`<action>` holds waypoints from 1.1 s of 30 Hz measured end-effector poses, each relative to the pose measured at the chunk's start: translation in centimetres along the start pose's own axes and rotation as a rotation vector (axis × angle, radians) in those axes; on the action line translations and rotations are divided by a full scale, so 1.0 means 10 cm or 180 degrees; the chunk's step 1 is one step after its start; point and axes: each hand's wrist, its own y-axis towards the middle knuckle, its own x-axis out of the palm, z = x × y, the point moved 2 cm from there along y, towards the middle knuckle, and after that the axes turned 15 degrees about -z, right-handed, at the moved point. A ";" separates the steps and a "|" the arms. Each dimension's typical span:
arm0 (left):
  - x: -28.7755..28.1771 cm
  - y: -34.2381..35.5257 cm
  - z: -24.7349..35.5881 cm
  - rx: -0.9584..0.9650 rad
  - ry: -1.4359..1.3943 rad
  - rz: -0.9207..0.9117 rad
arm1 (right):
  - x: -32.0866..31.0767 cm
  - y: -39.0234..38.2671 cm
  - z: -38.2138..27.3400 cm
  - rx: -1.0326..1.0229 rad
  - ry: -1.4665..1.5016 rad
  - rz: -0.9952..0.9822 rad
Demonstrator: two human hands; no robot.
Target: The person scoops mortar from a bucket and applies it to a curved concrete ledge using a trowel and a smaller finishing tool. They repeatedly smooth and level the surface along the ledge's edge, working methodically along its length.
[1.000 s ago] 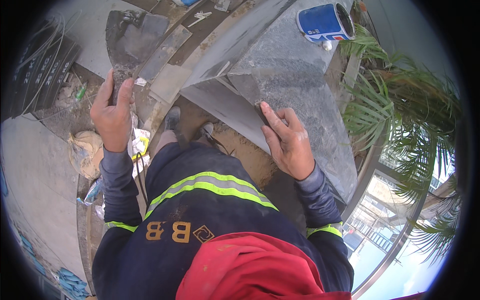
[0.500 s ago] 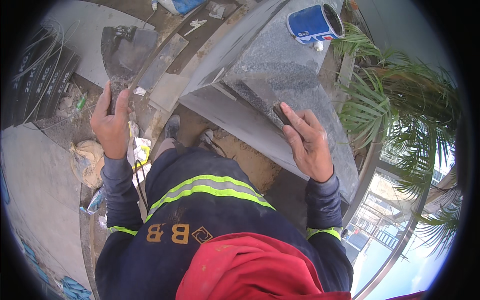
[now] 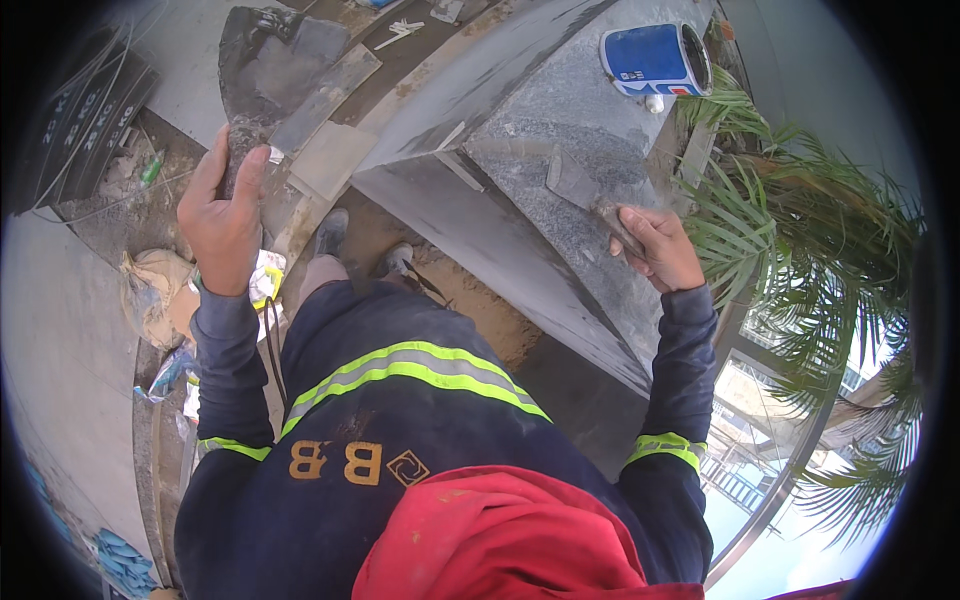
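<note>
Open blue can (image 3: 645,60) on surface (image 3: 560,115); contents not visible. Left fingers (image 3: 208,175) grip wide scraper (image 3: 285,78); right fingers (image 3: 644,229) grip small scraper (image 3: 574,184).

Broad grey flat-bladed tool (image 3: 280,85): handle largely covered by left hand (image 3: 225,212). Small grey flat-bladed scraper (image 3: 572,180): grip partly hidden by right hand (image 3: 662,248). Blue cylindrical can (image 3: 645,56): contents not discernible. Green feathery palm (image 3: 752,222): outer fronds cut off at right rim. Crumpled blue bundle (image 3: 125,563), lower left: too indistinct to identify.
</note>
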 end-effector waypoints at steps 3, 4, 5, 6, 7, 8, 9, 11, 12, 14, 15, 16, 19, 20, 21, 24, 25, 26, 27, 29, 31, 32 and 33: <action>-0.03 -0.04 0.04 -0.0171 -0.0241 -0.0030 | 0.29 0.13 -0.26 -0.0040 -0.0342 -0.0148; -0.05 -0.06 0.05 -0.0172 -0.0255 -0.0001 | 0.34 0.14 -0.31 -0.0019 -0.0357 -0.0179; -0.06 -0.07 0.06 -0.0172 -0.0268 0.0027 | 0.40 0.15 -0.34 0.0003 -0.0372 -0.0209; -0.07 -0.08 0.05 -0.0151 -0.0294 0.0076 | 0.44 0.16 -0.38 -0.0032 -0.0395 -0.0243; -0.08 -0.10 0.04 -0.0128 -0.0318 0.0123 | 0.47 0.17 -0.40 -0.0067 -0.0415 -0.0275; -0.09 -0.11 0.03 -0.0104 -0.0342 0.0165 | 0.51 0.18 -0.42 -0.0102 -0.0432 -0.0305; -0.09 -0.12 0.01 -0.0107 -0.0310 0.0146 | 0.54 0.20 -0.43 -0.0132 -0.0441 -0.0335; -0.10 -0.14 -0.03 -0.0108 -0.0240 0.0091 | 0.59 0.24 -0.44 -0.0193 -0.0443 -0.0385; -0.09 -0.13 -0.02 -0.0147 -0.0220 0.0075 | 0.61 0.24 -0.46 -0.0228 -0.0455 -0.0403; -0.06 -0.13 0.01 -0.0218 -0.0173 0.0025 | 0.64 0.27 -0.49 -0.0296 -0.0464 -0.0429; -0.04 -0.11 0.04 -0.0172 -0.0172 0.0033 | 0.66 0.29 -0.51 -0.0354 -0.0500 -0.0460; -0.01 -0.09 0.06 -0.0125 -0.0173 0.0038 | 0.68 0.32 -0.53 -0.0411 -0.0535 -0.0486; 0.06 -0.04 0.12 -0.0030 -0.0192 -0.0014 | 0.82 0.26 -0.62 -0.0628 -0.0564 -0.0629; 0.07 -0.02 0.14 -0.0008 -0.0203 -0.0038 | 0.85 0.20 -0.65 -0.0709 -0.0567 -0.0689; 0.08 -0.01 0.18 0.0038 -0.0213 -0.0032 | 0.85 0.13 -0.64 -0.0748 -0.0510 -0.0517; 0.08 -0.02 0.26 0.0089 -0.0201 -0.0015 | 0.62 -0.18 -0.43 -0.1001 -0.0134 0.0001; 0.09 -0.02 0.26 0.0087 -0.0210 -0.0035 | 0.48 -0.31 -0.29 -0.1181 0.0113 0.0239; 0.08 -0.02 0.26 0.0086 -0.0210 -0.0052 | 0.36 -0.46 -0.19 -0.1272 0.0280 0.0486; 0.07 -0.03 0.24 0.0030 -0.0232 -0.0053 | 0.25 -0.58 -0.10 -0.1372 0.0453 0.0719; 0.05 -0.05 0.18 -0.0078 -0.0270 -0.0059 | 0.14 -0.78 0.08 -0.1539 0.0717 0.1090; 0.04 -0.06 0.16 -0.0165 -0.0360 -0.0128 | 0.20 -0.84 0.18 -0.1686 0.1009 0.1297; 0.04 -0.07 0.15 -0.0208 -0.0405 -0.0164 | 0.27 -0.82 0.21 -0.1744 0.1153 0.1312; 0.05 -0.06 0.14 -0.0157 -0.0535 -0.0202 | 0.35 -0.80 0.24 -0.1800 0.1306 0.1344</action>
